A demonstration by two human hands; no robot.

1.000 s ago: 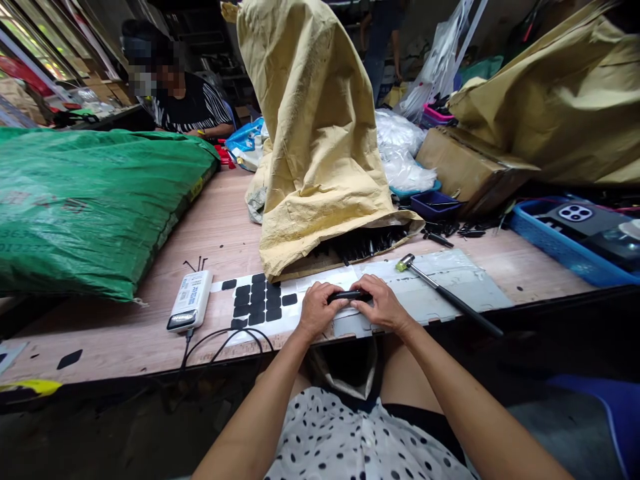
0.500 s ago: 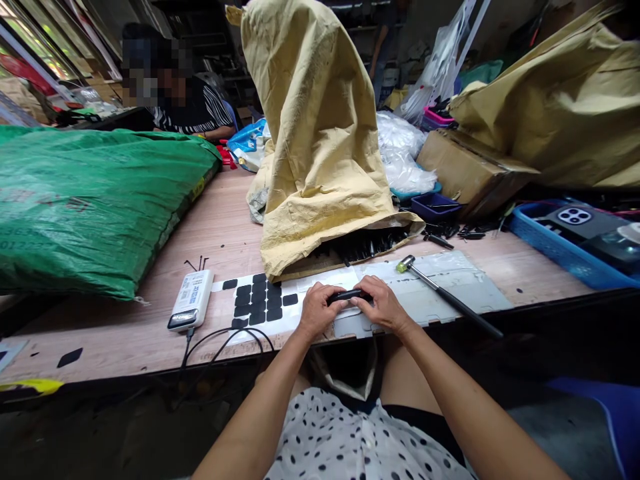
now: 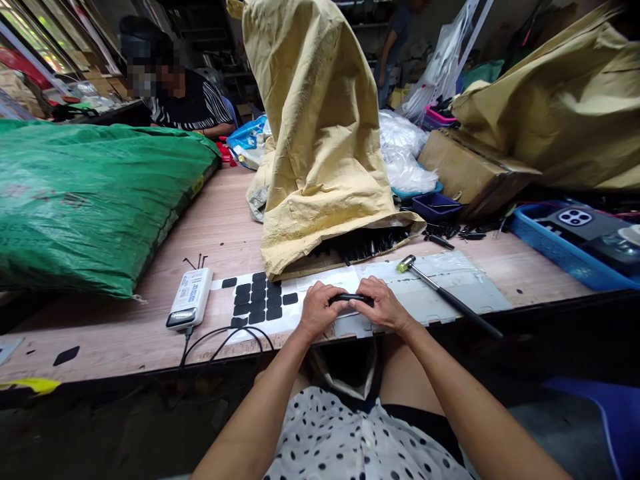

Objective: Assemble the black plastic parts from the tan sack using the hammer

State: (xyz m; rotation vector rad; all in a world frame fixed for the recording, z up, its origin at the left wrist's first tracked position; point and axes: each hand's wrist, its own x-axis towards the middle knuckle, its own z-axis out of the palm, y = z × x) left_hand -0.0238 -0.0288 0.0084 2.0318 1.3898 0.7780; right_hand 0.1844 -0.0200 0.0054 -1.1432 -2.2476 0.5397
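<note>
while a short black piece (image 3: 350,297) is gripped at both ends, the work is held close to the near edge of the bench (image 3: 150,340), above a grey board (image 3: 465,273). its left end is pinched by the left hand (image 3: 316,310) and its right end by the right hand (image 3: 383,305); on both sides the fingers are closed around it, with the thumbs set along the near side. whether the board is touched by the piece cannot be told. the step in hand is judged to be a two-handed handling of this one piece, perhaps a pressing or fitting. for the next move, a firm, even hold seems to be called for, with the ends kept in line.

just beyond the hands, a beige sack (image 3: 325,133) is stood on the bench, and many black pieces (image 3: 370,245) are shown in its open mouth. reach straight ahead is blocked by it. to the right, a hammer (image 3: 463,307) is laid across the board, its handle jutted past the edge. to the left, black squares (image 3: 257,297) are set out on a white sheet (image 3: 287,325), beside a white device (image 3: 193,290) by which a cable (image 3: 187,341) is carried. farther out, space is taken up by a green sack (image 3: 100,207) and a blue basket (image 3: 555,255).
</note>
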